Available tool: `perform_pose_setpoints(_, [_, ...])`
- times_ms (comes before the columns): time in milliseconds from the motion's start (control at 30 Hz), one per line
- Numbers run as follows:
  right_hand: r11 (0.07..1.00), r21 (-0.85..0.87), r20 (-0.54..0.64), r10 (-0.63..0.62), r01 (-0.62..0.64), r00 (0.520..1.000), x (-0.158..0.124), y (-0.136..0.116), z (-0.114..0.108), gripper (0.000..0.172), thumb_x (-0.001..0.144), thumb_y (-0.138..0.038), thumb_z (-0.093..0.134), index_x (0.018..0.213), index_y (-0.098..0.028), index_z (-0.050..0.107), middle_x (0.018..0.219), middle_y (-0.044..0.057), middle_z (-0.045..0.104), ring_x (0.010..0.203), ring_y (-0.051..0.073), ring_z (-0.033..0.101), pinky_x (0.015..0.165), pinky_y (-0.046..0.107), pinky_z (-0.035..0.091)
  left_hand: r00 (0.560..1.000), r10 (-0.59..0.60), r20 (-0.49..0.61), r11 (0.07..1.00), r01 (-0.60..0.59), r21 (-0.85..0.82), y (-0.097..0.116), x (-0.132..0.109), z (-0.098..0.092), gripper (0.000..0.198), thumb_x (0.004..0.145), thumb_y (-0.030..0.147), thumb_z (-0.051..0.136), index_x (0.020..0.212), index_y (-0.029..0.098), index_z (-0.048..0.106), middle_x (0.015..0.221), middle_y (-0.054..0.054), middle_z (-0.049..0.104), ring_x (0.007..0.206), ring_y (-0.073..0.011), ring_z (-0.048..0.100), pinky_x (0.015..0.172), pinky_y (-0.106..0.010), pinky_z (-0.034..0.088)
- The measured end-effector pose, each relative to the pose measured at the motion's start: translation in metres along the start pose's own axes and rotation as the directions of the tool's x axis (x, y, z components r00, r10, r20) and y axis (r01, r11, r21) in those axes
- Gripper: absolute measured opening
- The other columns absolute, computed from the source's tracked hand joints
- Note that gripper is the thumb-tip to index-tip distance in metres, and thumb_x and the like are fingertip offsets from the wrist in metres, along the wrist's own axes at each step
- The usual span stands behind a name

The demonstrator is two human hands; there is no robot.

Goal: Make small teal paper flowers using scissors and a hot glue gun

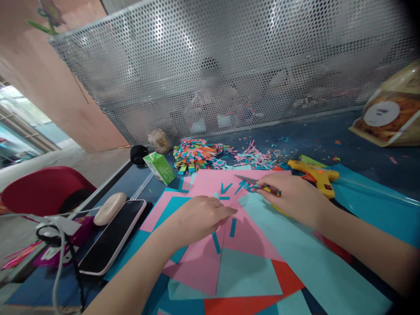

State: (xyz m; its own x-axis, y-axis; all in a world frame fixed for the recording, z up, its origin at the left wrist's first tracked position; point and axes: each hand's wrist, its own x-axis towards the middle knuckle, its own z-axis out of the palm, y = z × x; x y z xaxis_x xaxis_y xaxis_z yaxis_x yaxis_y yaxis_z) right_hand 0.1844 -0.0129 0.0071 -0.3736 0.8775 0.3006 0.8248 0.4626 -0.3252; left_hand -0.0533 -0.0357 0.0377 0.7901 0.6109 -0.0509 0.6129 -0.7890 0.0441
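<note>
My left hand [201, 218] hovers over pink paper [252, 236], with thumb and index finger close together at the tips. Whatever they pinch, if anything, is too small to make out. Several short blue paper strips [232, 228] lie scattered on the pink sheets around that hand. In my right hand [290, 194] is a pointed metal blade [246, 179], tip toward the left, with a red-brown part showing below the fingers; its full handle is hidden. More blue strips lie just under the blade. Light blue sheets [295, 245] spread beneath my right forearm.
A yellow glue gun [323, 177] rests beyond my right hand. Fringed paper pieces [193, 155] and paper scraps [256, 155] pile up at the back, before a perforated metal screen [147, 65]. A green carton [159, 168], phone [113, 236] and cables sit left; a snack bag [390, 109] stands right.
</note>
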Motion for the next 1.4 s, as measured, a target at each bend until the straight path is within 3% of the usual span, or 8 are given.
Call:
perform_pose_setpoints(200, [1.000, 0.004, 0.030, 0.003, -0.003, 1.000, 0.000, 0.000, -0.001, 0.022, 0.086, -0.033, 0.043, 0.087, -0.023, 0.062, 0.085, 0.000, 0.068, 0.072, 0.016, 0.060, 0.057, 0.025, 0.038, 0.966, -0.045, -0.256, 0.985, 0.001, -0.171, -0.003, -0.002, -0.008, 0.028, 0.085, 0.013, 0.043, 0.107, 0.018, 0.059, 0.096, -0.006, 0.064, 0.089, -0.0136, 0.059, 0.080, -0.022, 0.045])
perform_pose_setpoints(333, [1.000, -0.002, 0.006, -0.007, 0.007, 1.000, 0.001, 0.001, -0.001, 0.022, 0.086, -0.034, 0.043, 0.086, -0.023, 0.062, 0.083, 0.001, 0.067, 0.070, 0.016, 0.059, 0.057, 0.025, 0.037, 0.943, -0.046, -0.330, 0.972, -0.034, -0.232, -0.002, -0.005, -0.009, 0.025, 0.087, 0.015, 0.044, 0.103, 0.019, 0.062, 0.096, -0.007, 0.063, 0.089, -0.0128, 0.059, 0.080, -0.021, 0.046])
perform_pose_setpoints(500, [0.999, 0.033, 0.023, -0.018, 0.017, 1.000, 0.002, 0.003, -0.002, 0.021, 0.086, -0.031, 0.044, 0.086, -0.022, 0.062, 0.084, 0.000, 0.067, 0.075, 0.015, 0.059, 0.061, 0.025, 0.038, 0.942, -0.093, -0.323, 0.967, 0.007, -0.257, 0.001, -0.006, -0.007, 0.025, 0.088, 0.017, 0.042, 0.098, 0.020, 0.064, 0.098, -0.007, 0.061, 0.086, -0.0126, 0.058, 0.076, -0.021, 0.047])
perform_pose_setpoints(733, [1.000, 0.027, -0.001, 0.011, -0.011, 1.000, 0.001, 0.003, -0.002, 0.017, 0.084, -0.030, 0.047, 0.080, -0.022, 0.062, 0.080, 0.000, 0.067, 0.071, 0.016, 0.058, 0.059, 0.025, 0.038, 0.939, -0.017, -0.343, 0.945, -0.098, -0.313, 0.009, 0.000, 0.001, 0.022, 0.088, 0.021, 0.045, 0.092, 0.018, 0.066, 0.096, -0.006, 0.063, 0.087, -0.0107, 0.059, 0.079, -0.019, 0.047])
perform_pose_setpoints(933, [0.999, 0.052, -0.010, 0.007, -0.007, 1.000, 0.001, 0.002, -0.003, 0.017, 0.084, -0.031, 0.048, 0.082, -0.022, 0.061, 0.080, 0.000, 0.067, 0.073, 0.016, 0.059, 0.060, 0.024, 0.038, 0.920, 0.123, -0.372, 0.928, -0.240, -0.286, 0.033, 0.011, 0.004, 0.021, 0.087, 0.022, 0.048, 0.083, 0.012, 0.066, 0.083, -0.005, 0.067, 0.084, -0.0110, 0.061, 0.082, -0.018, 0.047])
perform_pose_setpoints(1167, [0.993, 0.114, -0.005, -0.038, 0.039, 0.999, 0.002, 0.005, -0.003, 0.016, 0.085, -0.030, 0.048, 0.079, -0.023, 0.060, 0.079, 0.000, 0.066, 0.073, 0.016, 0.058, 0.063, 0.026, 0.038, 0.910, 0.272, -0.313, 0.911, -0.348, -0.220, 0.053, 0.026, 0.002, 0.025, 0.089, 0.015, 0.041, 0.095, 0.012, 0.065, 0.098, -0.006, 0.068, 0.095, -0.0118, 0.060, 0.088, -0.018, 0.045])
perform_pose_setpoints(1267, [0.994, 0.097, -0.027, -0.048, 0.050, 0.998, 0.001, 0.006, -0.004, 0.014, 0.084, -0.030, 0.048, 0.079, -0.022, 0.058, 0.078, 0.001, 0.065, 0.071, 0.017, 0.058, 0.061, 0.026, 0.038, 0.922, 0.290, -0.254, 0.909, -0.349, -0.229, 0.069, 0.029, 0.000, 0.025, 0.088, 0.015, 0.041, 0.099, 0.015, 0.064, 0.100, -0.004, 0.067, 0.097, -0.0114, 0.059, 0.086, -0.016, 0.046])
perform_pose_setpoints(1400, [0.995, 0.063, -0.033, -0.080, 0.082, 0.996, 0.001, 0.009, -0.001, 0.013, 0.083, -0.029, 0.049, 0.078, -0.021, 0.058, 0.076, 0.001, 0.065, 0.067, 0.016, 0.057, 0.060, 0.026, 0.038, 0.947, 0.240, -0.215, 0.931, -0.287, -0.226, 0.096, 0.037, 0.006, 0.024, 0.088, 0.028, 0.044, 0.096, 0.025, 0.066, 0.097, -0.003, 0.067, 0.094, -0.0108, 0.061, 0.078, -0.014, 0.049])
